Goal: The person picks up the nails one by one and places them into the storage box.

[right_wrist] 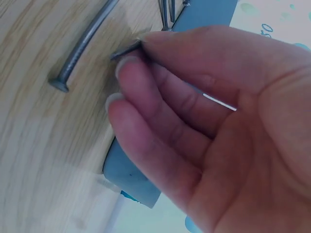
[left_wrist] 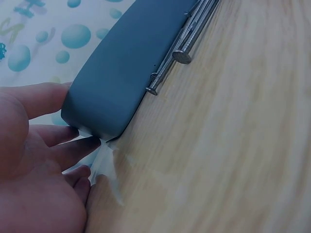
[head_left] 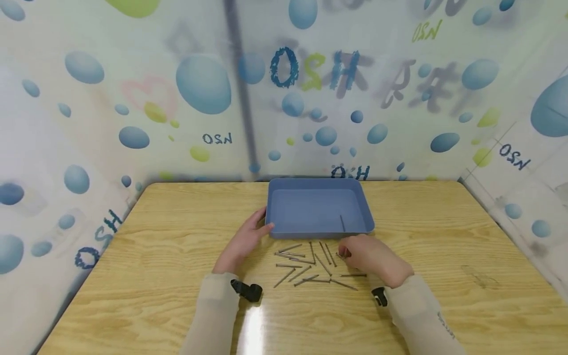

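A shallow blue tray (head_left: pixel 319 235) stands near the table's far edge, with one nail (head_left: pixel 342 223) inside. My left hand (head_left: pixel 245 242) holds the tray's near left corner, thumb at the rim and fingers along the side, as the left wrist view shows close up. In front of the tray, several steel nails (head_left: pixel 301 260) lie scattered on the wood. Over the right end of them, my right hand (head_left: pixel 370 256) pinches a nail (right_wrist: pixel 127 50) between thumb and fingertips, close above the tabletop. Most of this nail is hidden by the fingers.
The wooden table (head_left: pixel 155 276) reaches to a patterned wall covering (head_left: pixel 191 162) right behind the tray. Another nail (right_wrist: pixel 80 53) lies beside the right hand's fingertips. Black wrist straps (head_left: pixel 247 291) sit on both sleeves.
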A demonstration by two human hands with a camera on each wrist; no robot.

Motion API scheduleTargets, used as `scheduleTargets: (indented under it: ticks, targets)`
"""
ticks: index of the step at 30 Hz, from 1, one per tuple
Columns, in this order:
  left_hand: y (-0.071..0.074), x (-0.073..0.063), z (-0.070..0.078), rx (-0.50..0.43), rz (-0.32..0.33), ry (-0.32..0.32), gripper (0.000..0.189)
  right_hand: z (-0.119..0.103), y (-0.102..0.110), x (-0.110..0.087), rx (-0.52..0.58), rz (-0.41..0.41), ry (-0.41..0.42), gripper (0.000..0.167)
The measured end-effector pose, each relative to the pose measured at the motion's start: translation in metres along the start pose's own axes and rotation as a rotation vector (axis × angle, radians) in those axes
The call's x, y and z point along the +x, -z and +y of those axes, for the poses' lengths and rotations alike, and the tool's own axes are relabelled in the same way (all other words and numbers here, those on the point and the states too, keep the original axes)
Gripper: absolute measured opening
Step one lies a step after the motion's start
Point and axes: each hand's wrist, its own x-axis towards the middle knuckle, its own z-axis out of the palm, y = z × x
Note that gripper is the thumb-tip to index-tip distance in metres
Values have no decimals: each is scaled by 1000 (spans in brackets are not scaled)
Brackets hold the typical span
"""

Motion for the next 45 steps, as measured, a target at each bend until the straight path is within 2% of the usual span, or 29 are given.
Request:
scheduleTargets:
  ticks: [3, 7, 14, 22, 29, 34, 41, 45]
  targets:
    - [0, 0, -1, 5, 3, -2, 60, 0, -2, 2, 4, 0, -1, 24]
    - [0, -1, -1, 12, 6, 0, 59, 0, -6, 4, -5, 7, 20, 26]
    - [0, -1, -1, 3, 1, -8, 60, 0, -6, 4, -40, 48, 80, 23]
    - [0, 1, -2, 3, 8, -9, 59, 2, -3, 7, 40, 52, 65, 19]
    - [0, 0, -1, 8, 6, -14, 60, 5, -4, 7, 63, 79, 95, 9]
    - [-1, 0, 1, -6, 3, -14, 59, 7, -1, 7, 91, 91, 110, 8]
    - [0, 0, 1, 6, 6, -18, 59, 11, 5, 6, 216, 131, 224, 11]
    - [1, -4, 2, 3, 1, -19, 60, 11, 7, 3, 307, 127, 246, 11]
